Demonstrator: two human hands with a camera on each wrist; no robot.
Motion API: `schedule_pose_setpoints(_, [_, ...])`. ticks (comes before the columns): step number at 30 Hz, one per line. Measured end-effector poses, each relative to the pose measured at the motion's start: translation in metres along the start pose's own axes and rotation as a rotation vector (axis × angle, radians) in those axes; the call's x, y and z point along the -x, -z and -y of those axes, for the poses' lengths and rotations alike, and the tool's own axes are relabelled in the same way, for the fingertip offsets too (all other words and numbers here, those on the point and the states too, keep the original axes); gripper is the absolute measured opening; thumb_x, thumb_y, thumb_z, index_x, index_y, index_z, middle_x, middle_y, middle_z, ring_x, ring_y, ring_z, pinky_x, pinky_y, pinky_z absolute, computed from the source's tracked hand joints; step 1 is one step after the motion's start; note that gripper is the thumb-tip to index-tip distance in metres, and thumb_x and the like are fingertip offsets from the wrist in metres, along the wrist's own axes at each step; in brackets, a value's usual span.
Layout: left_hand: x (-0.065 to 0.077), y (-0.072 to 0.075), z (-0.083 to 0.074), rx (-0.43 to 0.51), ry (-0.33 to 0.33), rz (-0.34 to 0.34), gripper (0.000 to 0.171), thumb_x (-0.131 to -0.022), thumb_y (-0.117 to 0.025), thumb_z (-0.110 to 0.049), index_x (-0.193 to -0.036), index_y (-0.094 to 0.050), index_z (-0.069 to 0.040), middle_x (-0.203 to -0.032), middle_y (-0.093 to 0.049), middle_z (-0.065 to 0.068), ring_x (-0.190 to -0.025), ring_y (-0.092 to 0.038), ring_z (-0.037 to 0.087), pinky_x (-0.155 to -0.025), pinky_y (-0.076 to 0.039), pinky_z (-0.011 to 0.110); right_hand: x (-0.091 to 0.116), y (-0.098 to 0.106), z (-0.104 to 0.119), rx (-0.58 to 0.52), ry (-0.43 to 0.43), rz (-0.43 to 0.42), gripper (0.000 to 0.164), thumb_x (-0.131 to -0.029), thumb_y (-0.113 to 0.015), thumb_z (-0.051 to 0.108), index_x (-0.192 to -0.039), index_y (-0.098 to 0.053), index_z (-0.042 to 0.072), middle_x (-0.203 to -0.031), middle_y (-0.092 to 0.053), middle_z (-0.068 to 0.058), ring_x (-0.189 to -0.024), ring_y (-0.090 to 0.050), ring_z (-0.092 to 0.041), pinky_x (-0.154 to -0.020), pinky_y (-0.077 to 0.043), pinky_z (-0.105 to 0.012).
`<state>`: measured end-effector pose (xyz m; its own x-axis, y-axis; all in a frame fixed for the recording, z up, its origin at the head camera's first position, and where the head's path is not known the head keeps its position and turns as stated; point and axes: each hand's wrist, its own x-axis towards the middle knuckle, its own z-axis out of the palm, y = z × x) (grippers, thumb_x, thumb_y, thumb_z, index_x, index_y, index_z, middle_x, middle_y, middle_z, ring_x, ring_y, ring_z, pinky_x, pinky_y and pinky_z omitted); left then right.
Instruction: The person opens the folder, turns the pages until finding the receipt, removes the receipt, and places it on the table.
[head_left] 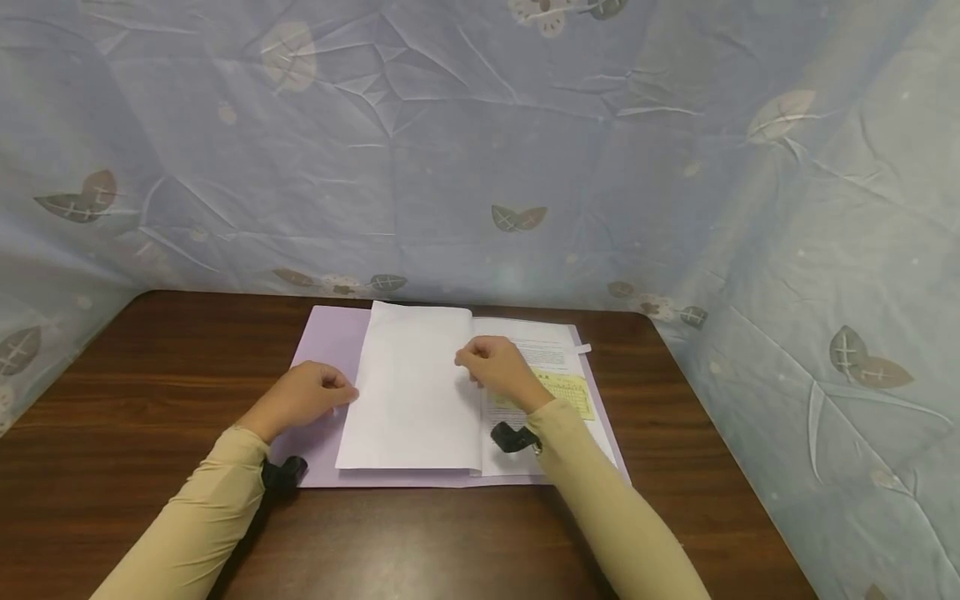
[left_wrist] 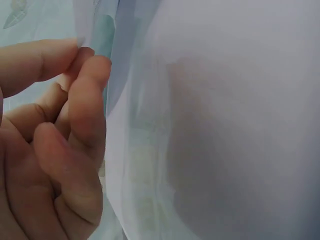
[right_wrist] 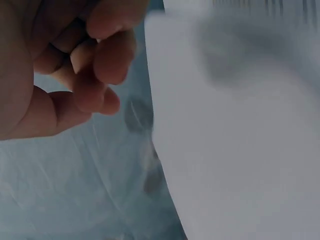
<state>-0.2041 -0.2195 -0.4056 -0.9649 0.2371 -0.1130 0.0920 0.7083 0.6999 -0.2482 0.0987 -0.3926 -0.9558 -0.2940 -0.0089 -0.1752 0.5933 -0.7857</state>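
A lilac folder [head_left: 333,337] lies spread on the table, with a blank white page [head_left: 412,392] over its middle. My left hand [head_left: 307,393] is at that page's left edge. In the left wrist view the thumb and a finger of this hand [left_wrist: 60,120] pinch the page edge, beside a clear plastic sleeve [left_wrist: 142,150]. Over the page's right side is my right hand [head_left: 497,367], fingers loosely curled. The right wrist view shows this hand [right_wrist: 85,65] with nothing between its fingers, apart from a white sheet [right_wrist: 225,140].
To the right, a printed page [head_left: 543,337] carries a yellow printed slip [head_left: 566,392], partly behind the right hand and wrist. A small white tab [head_left: 582,348] sticks out at the folder's right edge. The brown wooden table [head_left: 187,358] meets a patterned cloth curtain [head_left: 450,167] behind and at the sides.
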Motion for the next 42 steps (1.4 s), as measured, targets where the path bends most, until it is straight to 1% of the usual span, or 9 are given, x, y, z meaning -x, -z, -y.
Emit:
schedule_pose_setpoints(4, [0.000,0.000,0.000,-0.024,0.000,-0.001,0.020,-0.096,-0.071,-0.025,-0.090,-0.074,-0.006,-0.075,-0.065,0.004,-0.068,-0.054,0.017,-0.060,-0.042,0.033,0.014,0.039,-0.038,0.064,-0.036,-0.013,0.026,-0.100,-0.065,0.030,-0.102,-0.075,0.006,-0.078,-0.065,-0.002,-0.072,-0.060,-0.018,-0.069,-0.049,-0.032])
schedule_pose_setpoints(8, [-0.001,-0.001,0.002,-0.057,0.006,-0.004,0.019,-0.097,-0.070,-0.024,-0.088,-0.074,-0.007,-0.074,-0.064,0.004,-0.068,-0.054,0.017,-0.060,-0.042,0.032,0.029,0.071,-0.078,0.171,-0.098,-0.049,0.025,-0.099,-0.065,0.028,-0.111,-0.074,0.007,-0.100,-0.069,-0.007,-0.091,-0.062,-0.023,-0.084,-0.051,-0.040])
schedule_pose_setpoints(11, [-0.001,-0.002,0.004,-0.078,0.020,0.000,0.019,-0.097,-0.070,-0.023,-0.086,-0.073,-0.009,-0.074,-0.063,0.002,-0.068,-0.052,0.017,-0.059,-0.041,0.032,0.038,0.087,-0.101,0.251,-0.162,-0.091,0.033,-0.099,-0.065,0.026,-0.122,-0.069,0.003,-0.114,-0.064,-0.014,-0.103,-0.059,-0.029,-0.089,-0.050,-0.046])
schedule_pose_setpoints(14, [-0.001,-0.002,0.006,-0.091,0.026,0.009,0.019,-0.096,-0.070,-0.023,-0.083,-0.072,-0.009,-0.075,-0.062,0.002,-0.068,-0.051,0.017,-0.058,-0.041,0.032,0.043,0.095,-0.115,0.338,-0.214,-0.096,0.040,-0.098,-0.065,0.026,-0.129,-0.065,-0.001,-0.116,-0.058,-0.019,-0.104,-0.055,-0.032,-0.088,-0.049,-0.048])
schedule_pose_setpoints(26, [0.002,-0.004,0.015,-0.145,0.056,0.027,0.019,-0.093,-0.074,-0.023,-0.083,-0.068,-0.007,-0.080,-0.060,0.004,-0.073,-0.051,0.019,-0.060,-0.041,0.033,0.043,0.091,-0.122,0.491,-0.168,-0.041,0.044,-0.095,-0.071,0.025,-0.131,-0.068,0.001,-0.109,-0.057,-0.013,-0.097,-0.054,-0.028,-0.082,-0.047,-0.044])
schedule_pose_setpoints(31, [0.002,-0.005,0.012,-0.177,0.059,0.011,0.036,-0.085,-0.082,-0.026,-0.105,-0.062,-0.003,-0.088,-0.059,0.008,-0.081,-0.054,0.024,-0.067,-0.045,0.038,0.043,0.090,-0.124,0.512,-0.180,-0.055,0.045,-0.094,-0.071,0.026,-0.132,-0.067,0.002,-0.114,-0.057,-0.014,-0.099,-0.055,-0.029,-0.083,-0.048,-0.046])
schedule_pose_setpoints(36, [0.003,-0.006,0.006,-0.326,-0.029,-0.001,0.065,-0.084,-0.084,-0.025,-0.141,-0.060,-0.003,-0.116,-0.061,0.030,-0.106,-0.058,0.049,-0.086,-0.051,0.063,0.045,0.090,-0.123,0.503,-0.171,-0.058,0.046,-0.093,-0.072,0.025,-0.131,-0.067,0.000,-0.115,-0.058,-0.015,-0.099,-0.054,-0.029,-0.086,-0.048,-0.047])
schedule_pose_setpoints(39, [0.004,-0.008,0.004,-0.382,-0.079,0.024,0.058,-0.088,-0.079,-0.024,-0.141,-0.063,-0.005,-0.138,-0.047,0.043,-0.123,-0.046,0.066,-0.097,-0.042,0.075,0.045,0.090,-0.122,0.496,-0.165,-0.055,0.046,-0.091,-0.073,0.025,-0.130,-0.067,0.000,-0.112,-0.057,-0.015,-0.098,-0.054,-0.029,-0.084,-0.048,-0.046])
schedule_pose_setpoints(42, [0.005,-0.009,0.004,-0.378,-0.079,0.062,0.058,-0.092,-0.075,-0.035,-0.139,-0.064,-0.004,-0.145,-0.038,0.047,-0.131,-0.036,0.071,-0.102,-0.036,0.078,0.046,0.090,-0.121,0.493,-0.164,-0.054,0.046,-0.091,-0.073,0.024,-0.130,-0.067,0.000,-0.112,-0.057,-0.015,-0.097,-0.054,-0.029,-0.083,-0.048,-0.045])
